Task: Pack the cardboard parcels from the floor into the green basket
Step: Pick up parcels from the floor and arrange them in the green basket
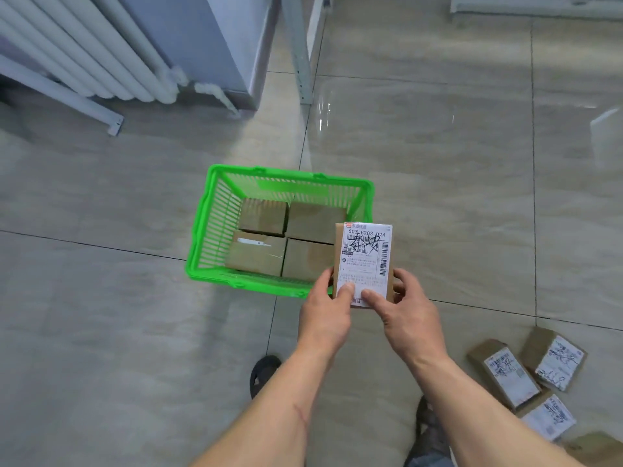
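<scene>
A green plastic basket (215, 227) stands on the tiled floor in the middle of the view, with several brown cardboard parcels (259, 252) laid flat on its bottom. Over its near right corner I hold a cardboard parcel (365, 254) with a white shipping label facing up. My left hand (325, 311) grips its near left edge, thumb on the label. My right hand (404, 311) grips its near right edge, thumb also on the label. Several more labelled parcels (505, 372) lie on the floor at the lower right.
A white radiator (77, 52) and a grey cabinet (202, 38) stand at the back left. A metal shelf leg (301, 62) rises behind the basket. My two feet in dark sandals (263, 372) are on the floor below my arms.
</scene>
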